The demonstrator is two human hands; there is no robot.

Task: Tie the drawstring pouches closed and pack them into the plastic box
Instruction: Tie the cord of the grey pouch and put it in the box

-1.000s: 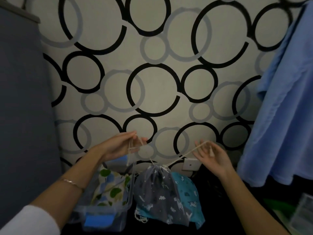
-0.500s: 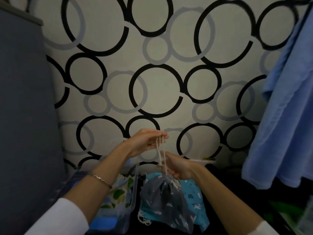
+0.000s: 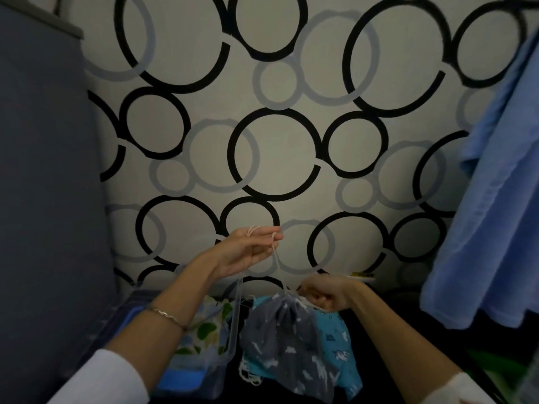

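From my remote seat I am watching the left hand (image 3: 248, 252) pinching a thin white drawstring cord (image 3: 274, 259) between the thumb and the tips of nearly straight fingers. A loop of the same cord is lying over the top of those fingers. The cord is running straight down from the fingertips to the gathered mouth of a dark grey fabric pouch with small white prints (image 3: 287, 342), which is sitting directly below them.

The right hand (image 3: 326, 295) is sitting just right of that mouth. Its fingers are curling tight round the cord where it leaves the pouch, and I cannot tell whether they are also catching the fabric. Below the right hand's fingers, a turquoise fabric pouch with dark prints (image 3: 335, 348) is lying on a dark surface, partly behind the grey pouch and touching it.

Below and left of the left hand's fingers, a clear plastic box (image 3: 235, 322) is standing with one wall just beside the grey pouch. Inside it a pale pouch with green leaf prints (image 3: 208, 328) is resting, half hidden by the left forearm. A thin metal bracelet (image 3: 166, 314) is circling the left wrist.

Beyond the fingers, a wall papered with black and grey rings (image 3: 277, 153) is filling the view. A light blue cloth (image 3: 493, 228) is hanging to the right of the right hand.
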